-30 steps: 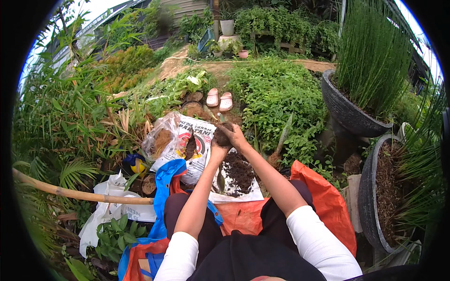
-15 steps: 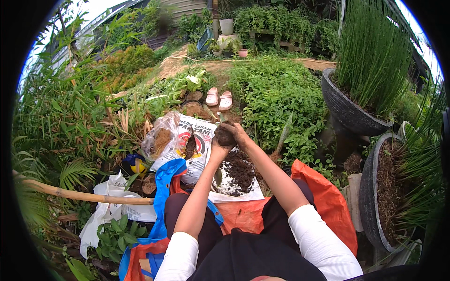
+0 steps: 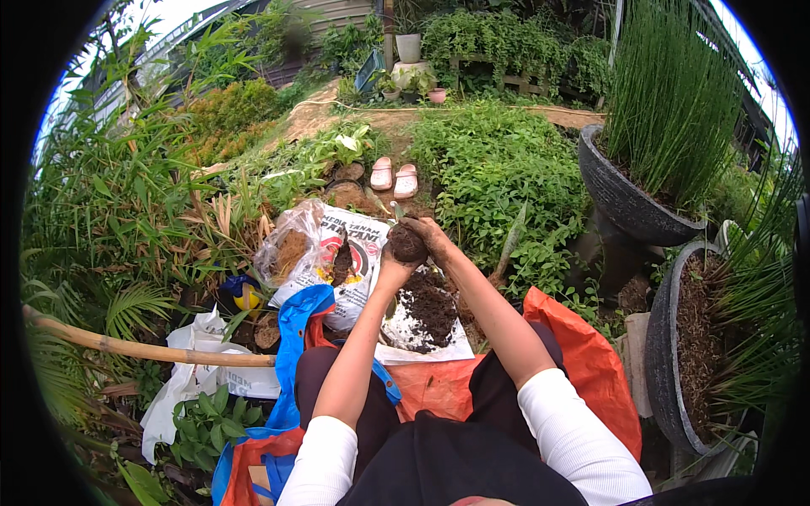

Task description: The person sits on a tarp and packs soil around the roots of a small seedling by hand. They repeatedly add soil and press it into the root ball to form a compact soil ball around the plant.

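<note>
Between my two hands is a rounded ball of dark soil [image 3: 408,244], held above a white sheet [image 3: 460,348]. A pale green shoot [image 3: 396,207] shows just beyond the ball; whether it grows from it I cannot tell. My left hand [image 3: 394,268] cups the ball from its near left side, with fingers partly hidden. Curled over its far right side is my right hand [image 3: 434,235], with soil on the fingers. Loose dark soil [image 3: 432,310] lies on the sheet below. To the left, a printed white sack [image 3: 359,295] bears a dark clump of soil [image 3: 342,263].
A clear plastic bag of brown material [image 3: 292,251] sits left of the sack. Orange tarp [image 3: 582,354] and blue tarp [image 3: 291,337] surround my legs. A bamboo pole [image 3: 160,352] reaches in from the left. Large dark planters [image 3: 666,354] stand right; pink clogs [image 3: 381,175] lie ahead.
The soil ball has turned and shifted slightly right in my hands. My right-hand fingers have moved a little over its top. The surroundings look the same.
</note>
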`<state>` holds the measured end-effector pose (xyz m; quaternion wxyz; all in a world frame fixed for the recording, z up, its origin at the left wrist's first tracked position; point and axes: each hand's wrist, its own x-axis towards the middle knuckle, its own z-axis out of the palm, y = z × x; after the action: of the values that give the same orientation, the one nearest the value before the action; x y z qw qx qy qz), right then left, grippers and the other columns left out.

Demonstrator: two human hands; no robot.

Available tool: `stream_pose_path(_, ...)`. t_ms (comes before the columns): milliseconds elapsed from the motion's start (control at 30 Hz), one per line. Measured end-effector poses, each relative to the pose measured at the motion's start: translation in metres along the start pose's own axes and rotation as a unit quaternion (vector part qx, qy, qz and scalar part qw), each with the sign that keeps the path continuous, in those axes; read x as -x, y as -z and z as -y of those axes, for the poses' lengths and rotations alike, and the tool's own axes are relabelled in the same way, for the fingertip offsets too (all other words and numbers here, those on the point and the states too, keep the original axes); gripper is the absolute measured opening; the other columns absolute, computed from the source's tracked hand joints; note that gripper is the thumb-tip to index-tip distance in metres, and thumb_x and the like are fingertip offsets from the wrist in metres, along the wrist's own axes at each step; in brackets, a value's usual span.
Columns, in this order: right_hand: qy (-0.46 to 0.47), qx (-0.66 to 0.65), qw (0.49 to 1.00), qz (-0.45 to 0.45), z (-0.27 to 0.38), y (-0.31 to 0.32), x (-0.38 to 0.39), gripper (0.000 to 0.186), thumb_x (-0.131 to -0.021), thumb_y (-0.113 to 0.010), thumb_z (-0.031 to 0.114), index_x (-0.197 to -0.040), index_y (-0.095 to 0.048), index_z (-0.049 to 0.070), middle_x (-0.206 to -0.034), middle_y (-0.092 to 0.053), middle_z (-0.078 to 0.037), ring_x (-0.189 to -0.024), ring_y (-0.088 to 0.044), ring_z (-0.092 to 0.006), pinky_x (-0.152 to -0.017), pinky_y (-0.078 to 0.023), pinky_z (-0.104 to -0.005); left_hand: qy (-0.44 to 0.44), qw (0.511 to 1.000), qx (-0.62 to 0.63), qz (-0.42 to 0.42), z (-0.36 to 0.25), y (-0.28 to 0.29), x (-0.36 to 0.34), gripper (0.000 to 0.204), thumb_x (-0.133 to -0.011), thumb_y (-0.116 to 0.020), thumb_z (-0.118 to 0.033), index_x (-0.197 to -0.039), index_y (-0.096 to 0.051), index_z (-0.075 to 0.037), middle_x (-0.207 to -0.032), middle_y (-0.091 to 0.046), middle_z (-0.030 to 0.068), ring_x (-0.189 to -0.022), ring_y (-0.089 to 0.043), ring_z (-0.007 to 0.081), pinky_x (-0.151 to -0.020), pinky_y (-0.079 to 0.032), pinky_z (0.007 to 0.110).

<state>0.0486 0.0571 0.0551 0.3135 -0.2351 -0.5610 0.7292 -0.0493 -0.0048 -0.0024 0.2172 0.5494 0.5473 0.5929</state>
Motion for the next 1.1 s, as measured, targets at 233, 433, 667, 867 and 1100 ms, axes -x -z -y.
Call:
stream_pose_path(233,0.141,0.047,0.989,-0.021,0.015,0.0,0.002,0.026,-0.083,-0.054,0.021,-0.098,-0.057,0.0,-0.091,-0.061,-0.006,-0.085,-0.056,-0.0135,-0.078,-0.043,-0.0251,-0.001,0.997,0.039,0.074,-0.006,-0.009,-0.008,0.049,-0.063,-0.072,-0.014,-0.105,-0.05,-0.003,-0.1,-0.057,0.0094,-0.09,-0.056,0.0189,-0.077,-0.046,0.03)
stream_pose_path(433,0.31,0.316,0.894,-0.068,0.014,-0.012,0.007,0.024,-0.082,-0.054,0.017,-0.082,-0.059,-0.006,-0.073,-0.062,-0.012,-0.067,-0.057,-0.0127,-0.064,-0.044,-0.0256,-0.042,0.997,-0.028,0.057,0.013,-0.001,-0.011,0.047,-0.064,-0.071,-0.014,-0.105,-0.05,-0.004,-0.1,-0.057,0.0082,-0.089,-0.056,0.0186,-0.077,-0.046,0.031)
stream_pose_path(667,0.298,0.363,0.873,-0.131,0.006,-0.009,0.016,0.027,-0.083,-0.052,0.02,-0.075,-0.055,-0.006,-0.058,-0.054,-0.015,-0.049,-0.048,-0.0159,-0.052,-0.041,-0.0297,0.05,0.994,0.069,0.073,-0.012,-0.008,-0.004,0.04,-0.072,-0.064,-0.023,-0.105,-0.05,-0.005,-0.101,-0.056,0.0071,-0.093,-0.054,0.0193,-0.079,-0.044,0.032)
stream_pose_path(867,0.32,0.432,0.835,-0.119,0.013,-0.013,0.007,0.029,-0.082,-0.051,0.027,-0.082,-0.059,-0.001,-0.071,-0.058,-0.017,-0.062,-0.055,-0.0278,-0.062,-0.044,-0.0352,0.017,0.989,-0.102,0.105,0.0,0.0,-0.011,0.035,-0.079,-0.055,-0.021,-0.109,-0.046,-0.004,-0.105,-0.055,0.0072,-0.096,-0.053,0.0207,-0.08,-0.044,0.034)
stream_pose_path(1100,0.397,0.528,0.735,-0.152,0.012,-0.018,0.015,0.021,-0.072,-0.063,0.019,-0.076,-0.063,-0.001,-0.073,-0.06,-0.015,-0.063,-0.059,-0.0298,-0.058,-0.047,-0.034,-0.005,0.988,-0.123,0.092,-0.02,0.0,-0.007,0.043,-0.073,-0.06,-0.012,-0.11,-0.042,-0.003,-0.106,-0.053,0.0106,-0.097,-0.053,0.0224,-0.081,-0.041,0.032)
